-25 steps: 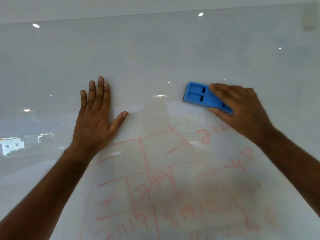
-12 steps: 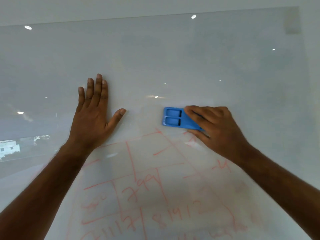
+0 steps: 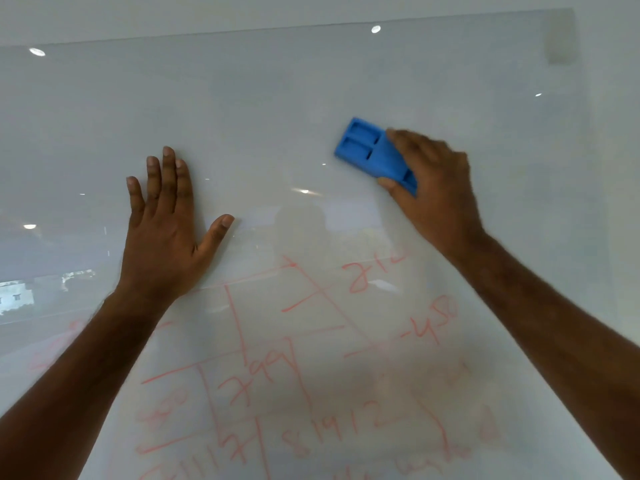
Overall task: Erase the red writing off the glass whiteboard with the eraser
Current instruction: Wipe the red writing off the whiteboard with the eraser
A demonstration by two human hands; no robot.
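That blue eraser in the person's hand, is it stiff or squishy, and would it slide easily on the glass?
The eraser looks like moulded foam or plastic with crisp recessed pockets, so probably fairly stiff and light. The right hand grips it by fingertips alone, which suggests little weight. The whiteboard is glossy, so it likely glides easily.

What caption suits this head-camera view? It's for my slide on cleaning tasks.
Right hand sweeps a blue eraser over a glass whiteboard; left hand braces above red writing.

eraser (image 3: 372, 152) on whiteboard (image 3: 277, 98), above writing (image 3: 277, 375); right of left hand (image 3: 166, 233)
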